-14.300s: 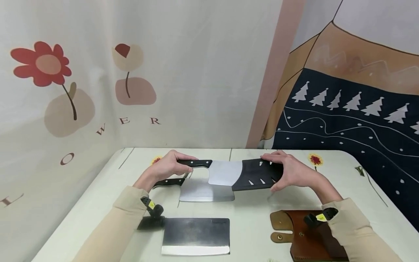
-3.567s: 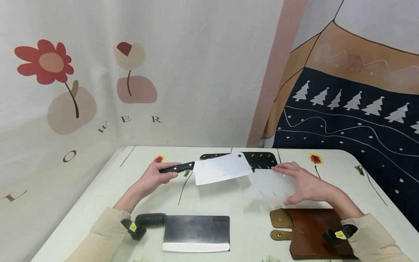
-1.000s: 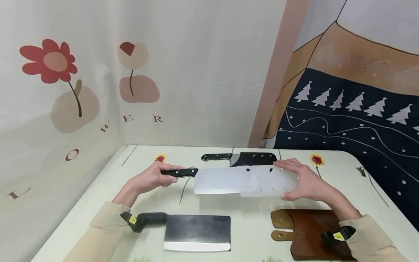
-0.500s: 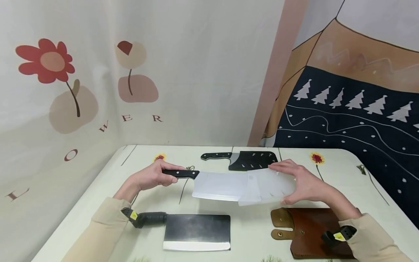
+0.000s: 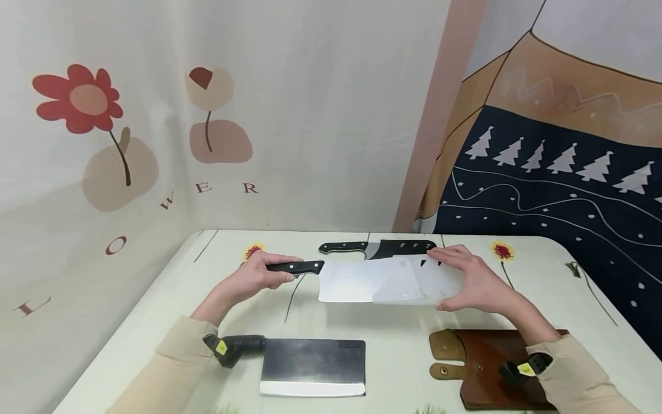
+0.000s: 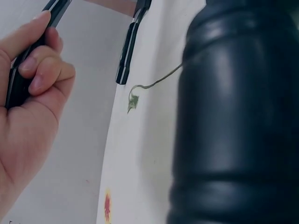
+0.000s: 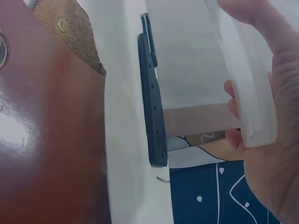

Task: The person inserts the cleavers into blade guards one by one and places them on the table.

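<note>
My left hand (image 5: 258, 275) grips the black riveted handle of a cleaver (image 5: 343, 280), its fingers curled round it in the left wrist view. The bright blade is held above the table, pointing right. My right hand (image 5: 478, 282) holds a translucent white blade sheath (image 5: 439, 282) by its far end, thumb on one side and fingers on the other. The front part of the blade lies inside the sheath and shows faintly through it. Behind them lies a second cleaver (image 5: 343, 247), its blade mostly covered by a black slotted sheath (image 5: 405, 247).
Nearer on the white table (image 5: 398, 368) lies a cleaver with a dark blade (image 5: 312, 362); its black ribbed handle (image 6: 233, 116) looms in the left wrist view. A brown leather sheath (image 5: 501, 368) with two straps lies under the right forearm. A curtain (image 5: 320, 115) hangs behind.
Earlier the hands held the black-sheathed cleaver, now on the table at the back. The other blade, then apart from the white sheath, has entered it; both have just risen slightly.
</note>
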Demonstrator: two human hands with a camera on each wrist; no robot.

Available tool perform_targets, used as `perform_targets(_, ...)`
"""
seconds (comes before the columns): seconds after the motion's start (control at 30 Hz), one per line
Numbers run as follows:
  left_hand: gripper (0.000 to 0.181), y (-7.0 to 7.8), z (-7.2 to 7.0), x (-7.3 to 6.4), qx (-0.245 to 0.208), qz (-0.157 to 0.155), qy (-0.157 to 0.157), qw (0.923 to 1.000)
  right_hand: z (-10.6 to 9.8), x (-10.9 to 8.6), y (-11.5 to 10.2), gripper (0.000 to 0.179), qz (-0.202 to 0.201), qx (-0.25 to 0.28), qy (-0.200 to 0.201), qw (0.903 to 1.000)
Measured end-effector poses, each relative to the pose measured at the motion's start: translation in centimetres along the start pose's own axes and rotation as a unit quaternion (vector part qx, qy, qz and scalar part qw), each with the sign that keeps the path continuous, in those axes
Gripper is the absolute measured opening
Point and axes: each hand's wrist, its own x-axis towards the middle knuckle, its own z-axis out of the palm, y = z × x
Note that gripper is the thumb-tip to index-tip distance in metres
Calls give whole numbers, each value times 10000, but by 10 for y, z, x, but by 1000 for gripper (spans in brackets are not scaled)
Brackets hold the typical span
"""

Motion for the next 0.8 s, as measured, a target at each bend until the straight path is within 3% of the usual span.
perform_targets(0.07,41,1,2,0,16,-2,131,9999,0,1,0,90,65,-19,-12,10000)
perform_targets(0.17,42,1,2,-1,-29,47,78,10000,0,1,-1,91,109,-109,-66,9999)
perform_targets(0.47,46,8,-2,-1,-130,214,-946,9952,1,-1,-10,95,-133,-5,-484,9987)
perform_targets(0.63,43,11,-1,0,-102,231,-906,9956,3,-3,-11,94,-160,50,-408,9990)
perform_targets(0.8,42,11,7,4,-214,192,-627,9976,0,-1,-10,94,-146,52,-240,9996)
